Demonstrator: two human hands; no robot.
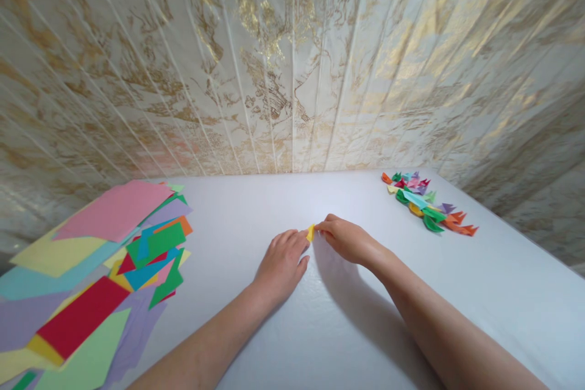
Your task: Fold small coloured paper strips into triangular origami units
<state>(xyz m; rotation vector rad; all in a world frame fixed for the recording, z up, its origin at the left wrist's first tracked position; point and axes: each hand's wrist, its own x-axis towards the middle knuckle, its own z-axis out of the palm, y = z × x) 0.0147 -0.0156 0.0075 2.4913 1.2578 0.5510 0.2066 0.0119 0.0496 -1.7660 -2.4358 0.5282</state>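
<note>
A small piece of folded yellow paper [311, 233] lies on the white table in front of me, between my two hands. My left hand [284, 259] rests palm down to its left, fingers stretched forward and thumb apart, with fingertips against the paper's left edge. From the right, my right hand [345, 237] reaches in with curled fingers, its index fingertip and thumb closed at the paper's right corner. How far the fingertips overlap the paper is too small to see clearly.
Loose coloured paper sheets, a pink sheet [116, 210] and a red sheet [85, 317] among them, spread over the table's left side. Several folded paper shapes, including a green one [432, 222], cluster at the back right. A gold-patterned curtain [274, 73] hangs behind the white table [237, 207].
</note>
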